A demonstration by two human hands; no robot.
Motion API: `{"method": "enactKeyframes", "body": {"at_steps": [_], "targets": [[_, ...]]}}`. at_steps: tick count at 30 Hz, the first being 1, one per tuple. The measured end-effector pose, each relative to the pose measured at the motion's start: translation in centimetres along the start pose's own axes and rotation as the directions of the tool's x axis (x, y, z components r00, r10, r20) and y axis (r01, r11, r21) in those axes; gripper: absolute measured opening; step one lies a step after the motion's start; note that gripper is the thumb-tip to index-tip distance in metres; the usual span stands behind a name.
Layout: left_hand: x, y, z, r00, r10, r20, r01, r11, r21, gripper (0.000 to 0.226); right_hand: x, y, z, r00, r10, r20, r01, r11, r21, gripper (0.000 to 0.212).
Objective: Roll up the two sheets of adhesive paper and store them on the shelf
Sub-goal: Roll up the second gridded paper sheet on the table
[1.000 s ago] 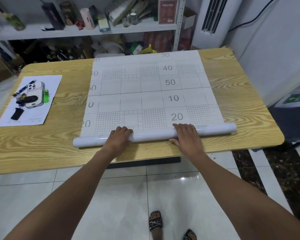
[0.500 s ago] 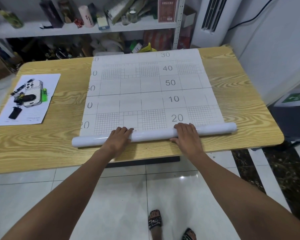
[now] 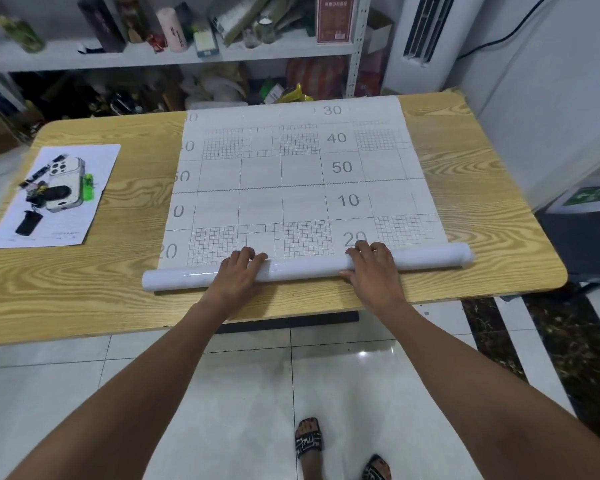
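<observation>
Grey numerals 30, 40, 50, 10 and 20 run down the right side of the adhesive paper (image 3: 291, 174), a white sheet printed with grid squares that lies flat across the middle of the wood-grain table (image 3: 84, 289). Its near end is wound into a glossy white roll (image 3: 305, 268) close to the table's near edge. The left hand (image 3: 238, 275) and right hand (image 3: 374, 271) each curl their fingers over the roll. A cluttered shelf (image 3: 118, 55) stands beyond the far edge.

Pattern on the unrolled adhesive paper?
Grey grid lines and numbers on the flat white adhesive paper sheet. Best in head view.
</observation>
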State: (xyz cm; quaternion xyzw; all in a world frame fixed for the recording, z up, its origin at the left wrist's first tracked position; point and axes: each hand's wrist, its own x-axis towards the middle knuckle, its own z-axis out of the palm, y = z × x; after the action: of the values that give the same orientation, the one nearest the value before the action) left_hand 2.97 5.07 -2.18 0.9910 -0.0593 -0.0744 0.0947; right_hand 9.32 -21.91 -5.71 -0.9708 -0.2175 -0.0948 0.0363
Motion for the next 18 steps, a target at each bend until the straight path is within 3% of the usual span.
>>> {"method": "enactKeyframes", "body": {"at_steps": [11, 18], "targets": [[0.4, -0.7, 0.4, 0.999, 0.035, -0.023, -0.033, 0.998, 0.054, 0.065, -0.1, -0.3, 0.1, 1.000, -0.027, 0.006, 0.027, 1.000, -0.005, 0.051], [0.6, -1.0, 0.1, 1.000, 0.007, 0.000, -0.007, 0.999, 0.034, 0.042, 0.2, -0.6, 0.4, 0.999, 0.002, 0.042, -0.002, 1.000, 0.015, 0.043]]}}
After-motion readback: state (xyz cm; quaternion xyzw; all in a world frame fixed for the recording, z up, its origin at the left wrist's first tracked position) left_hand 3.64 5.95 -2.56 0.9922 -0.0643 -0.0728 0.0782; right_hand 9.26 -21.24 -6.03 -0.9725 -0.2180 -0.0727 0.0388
